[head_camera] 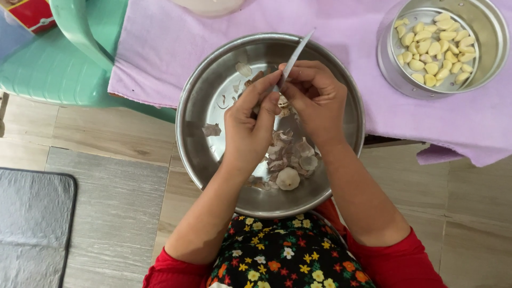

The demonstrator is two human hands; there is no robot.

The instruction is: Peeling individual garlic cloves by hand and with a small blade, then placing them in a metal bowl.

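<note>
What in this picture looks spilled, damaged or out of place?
Nothing stands out. The papery skins all lie inside the steel basin, the peeled cloves stay in the small round tin, and both hands work a clove with the knife above the basin.

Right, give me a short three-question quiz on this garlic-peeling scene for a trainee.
1. True or false: the right hand holds a knife over the large steel bowl.
2. Where do the peeled cloves lie?
A. in the large steel bowl
B. in the small round steel tray on the purple cloth
C. on the grey mat
3. Fill in: the left hand meets the right hand over a heap of garlic ____.

Key: 1 true; 2 B; 3 skins.
</note>
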